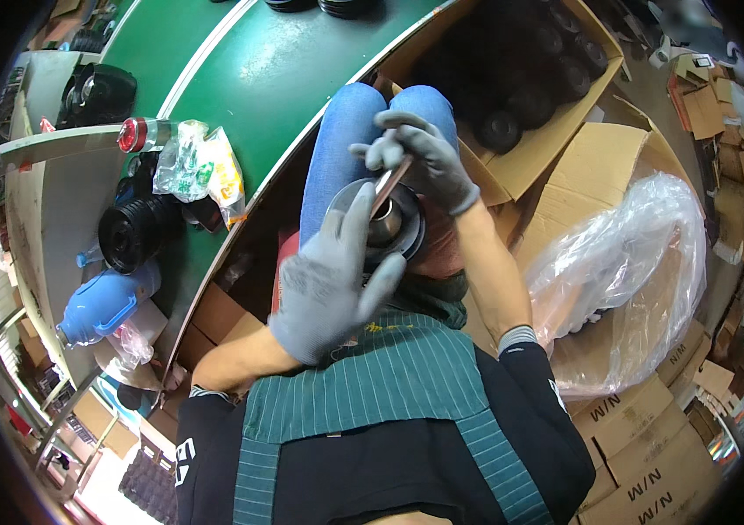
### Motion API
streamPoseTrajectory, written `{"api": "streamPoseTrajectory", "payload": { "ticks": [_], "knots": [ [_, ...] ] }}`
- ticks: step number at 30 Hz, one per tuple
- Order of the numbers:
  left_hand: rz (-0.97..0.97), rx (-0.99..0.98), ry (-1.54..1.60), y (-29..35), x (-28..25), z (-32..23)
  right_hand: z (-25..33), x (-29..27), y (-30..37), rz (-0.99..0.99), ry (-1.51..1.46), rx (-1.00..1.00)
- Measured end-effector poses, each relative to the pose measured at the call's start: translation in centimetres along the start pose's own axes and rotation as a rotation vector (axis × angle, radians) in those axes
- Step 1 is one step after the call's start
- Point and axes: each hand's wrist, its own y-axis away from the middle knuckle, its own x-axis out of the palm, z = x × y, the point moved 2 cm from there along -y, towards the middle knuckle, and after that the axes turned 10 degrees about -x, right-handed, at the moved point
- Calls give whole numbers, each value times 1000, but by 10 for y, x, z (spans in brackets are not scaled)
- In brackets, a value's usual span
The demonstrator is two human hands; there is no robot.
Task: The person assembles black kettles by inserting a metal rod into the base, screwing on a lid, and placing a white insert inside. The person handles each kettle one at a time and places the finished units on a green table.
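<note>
Both my hands wear grey knitted gloves. Over my lap, my right hand [433,166] grips a thin flat slab [392,185] with a brown edge and a pale face, seen nearly edge-on; its exact kind cannot be made out. My left hand [324,280] has its fingers stretched out and the thumb apart, with its fingertips beside the slab's pale face. Whether they touch it is unclear. Below the slab, a shiny metal cup-shaped part [382,229] stands within a dark round dish-like piece [411,241] on my lap, partly covered by my left hand.
A green-topped bench [258,79] curves along the left, bearing a red-capped jar [134,136], a plastic bag [201,166], black round parts [131,236] and a blue jug [105,306]. At right stand a carton of black parts [604,74] and a plastic-lined carton [586,179].
</note>
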Motion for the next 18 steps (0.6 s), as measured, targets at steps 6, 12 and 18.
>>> {"api": "streamPoseTrajectory", "payload": {
  "ticks": [6, 12, 18],
  "knots": [
    [-55, -140, 94, -25, 1, 48, 2, 2, 15, -43, -142, -23],
    [79, 84, 364, -75, 3, 84, 48, 69, 39, 212, 238, -95],
    [771, -268, 799, -148, 49, 87, 54, 129, 34, 937, 1181, -65]
  ]
}}
